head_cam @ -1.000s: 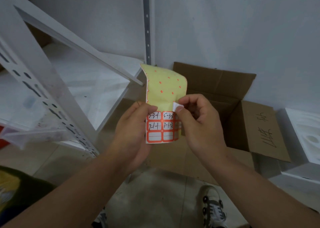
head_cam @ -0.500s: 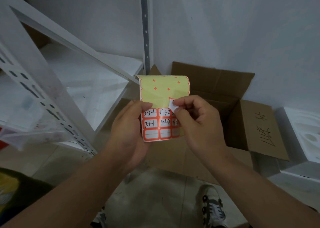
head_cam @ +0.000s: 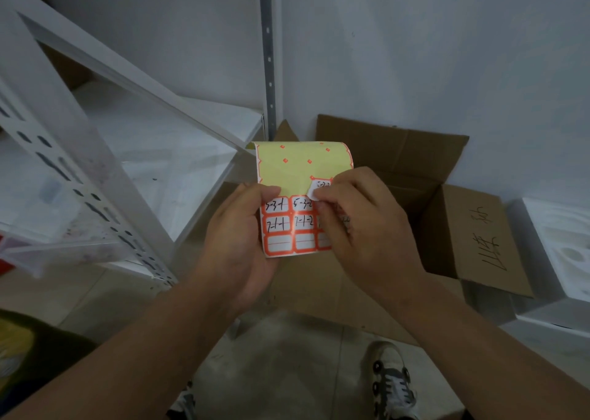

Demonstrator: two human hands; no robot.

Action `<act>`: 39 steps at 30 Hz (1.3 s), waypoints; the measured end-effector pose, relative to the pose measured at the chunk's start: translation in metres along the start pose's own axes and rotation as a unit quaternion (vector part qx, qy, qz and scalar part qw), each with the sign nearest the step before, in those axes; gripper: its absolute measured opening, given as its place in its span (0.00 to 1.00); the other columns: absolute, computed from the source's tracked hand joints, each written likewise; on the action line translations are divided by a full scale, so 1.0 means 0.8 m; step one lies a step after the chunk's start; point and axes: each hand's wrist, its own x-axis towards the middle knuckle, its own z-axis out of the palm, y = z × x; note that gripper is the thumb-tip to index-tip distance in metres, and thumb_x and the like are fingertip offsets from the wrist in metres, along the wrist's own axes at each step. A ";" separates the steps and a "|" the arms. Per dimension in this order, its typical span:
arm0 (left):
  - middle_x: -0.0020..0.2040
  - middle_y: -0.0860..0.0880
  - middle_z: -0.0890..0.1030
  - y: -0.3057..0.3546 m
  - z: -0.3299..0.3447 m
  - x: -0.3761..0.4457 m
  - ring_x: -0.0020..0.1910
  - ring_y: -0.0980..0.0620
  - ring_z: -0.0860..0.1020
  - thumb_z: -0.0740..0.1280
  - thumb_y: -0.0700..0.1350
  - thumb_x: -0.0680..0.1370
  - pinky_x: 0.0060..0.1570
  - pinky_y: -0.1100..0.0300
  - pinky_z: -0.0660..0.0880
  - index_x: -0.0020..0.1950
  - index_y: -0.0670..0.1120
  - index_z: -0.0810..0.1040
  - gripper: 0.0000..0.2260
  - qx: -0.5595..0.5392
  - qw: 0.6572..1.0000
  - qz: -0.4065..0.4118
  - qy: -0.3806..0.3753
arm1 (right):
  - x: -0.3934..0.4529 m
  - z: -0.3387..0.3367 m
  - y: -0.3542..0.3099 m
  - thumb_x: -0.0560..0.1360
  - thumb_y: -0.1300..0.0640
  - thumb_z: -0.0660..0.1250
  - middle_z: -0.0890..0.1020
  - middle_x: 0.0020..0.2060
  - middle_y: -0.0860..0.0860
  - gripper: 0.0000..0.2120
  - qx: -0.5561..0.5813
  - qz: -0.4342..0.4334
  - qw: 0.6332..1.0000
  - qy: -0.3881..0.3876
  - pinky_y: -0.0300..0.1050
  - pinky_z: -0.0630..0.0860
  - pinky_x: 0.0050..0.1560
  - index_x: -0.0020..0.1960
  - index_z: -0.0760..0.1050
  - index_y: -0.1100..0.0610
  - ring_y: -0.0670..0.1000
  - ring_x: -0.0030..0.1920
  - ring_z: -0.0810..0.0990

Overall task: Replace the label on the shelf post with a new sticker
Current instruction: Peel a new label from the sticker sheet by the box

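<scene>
A sticker sheet [head_cam: 297, 176] with a yellow backing and red-bordered white labels is held upright in front of me. My left hand [head_cam: 238, 244] grips its left edge, thumb on the front. My right hand [head_cam: 364, 228] pinches one small white sticker [head_cam: 319, 189] with handwriting, partly peeled up from the sheet's right side. The sheet's top curls backward. The white perforated shelf post [head_cam: 79, 176] slants across the left. A grey slotted upright [head_cam: 267, 52] stands at the back wall.
White shelf boards [head_cam: 166, 151] lie at the left behind the post. An open cardboard box [head_cam: 447, 215] with handwriting on its flap sits on the floor at the right. White foam packing [head_cam: 562, 250] is at the far right. My shoe [head_cam: 392, 384] is below.
The sheet has come lower and its top has curled further back. My right hand has lifted the small sticker further off the sheet.
</scene>
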 end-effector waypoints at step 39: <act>0.52 0.46 0.82 -0.111 0.012 0.099 0.41 0.53 0.82 0.69 0.40 0.77 0.34 0.60 0.74 0.59 0.47 0.70 0.14 0.225 0.973 -0.031 0.045 | 0.025 -0.048 0.025 0.69 0.52 0.64 0.71 0.30 0.52 0.10 0.702 0.447 0.552 -0.055 0.40 0.66 0.29 0.32 0.74 0.56 0.49 0.30 0.69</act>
